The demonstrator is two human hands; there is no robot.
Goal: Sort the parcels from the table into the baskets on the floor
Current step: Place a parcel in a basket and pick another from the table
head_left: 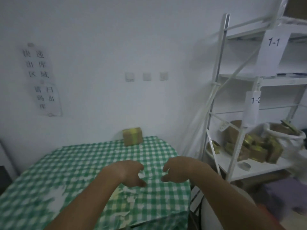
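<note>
- The left hand (128, 172) is out over the table (49, 180). Its fingers bend a little and hang loose. It holds nothing.
- The right hand (177, 170) is just beside it, also over the table. Its fingers are loose and bent too, and it holds nothing.
- The two hands face each other with a small gap between them.
- The table has a green and white check cloth. The cloth is torn in spots near the hands.
- One parcel (132, 136) sits at the far edge of the table, by the wall, well apart from both hands.
- The parcel is a small brown box. A band of yellow-green tape runs over its top and down its front.
- To the right stands a white rack (216, 90).
- A paper tag (272, 47) on the rack reads "1-1". A lower tag (252, 103) reads "1-2", cut off at its right side.
- More brown boxes (255, 146) with gold tape lie in a heap on a low shelf of the rack. A white bag (285, 138) next to them holds more.
- A sign (35, 63) on the left wall has Chinese words. A second sign (45, 98) hangs under it. The picture is blurry, so I cannot read them for sure.
- Three wall switches (147, 76) sit in a row above the parcel.
</note>
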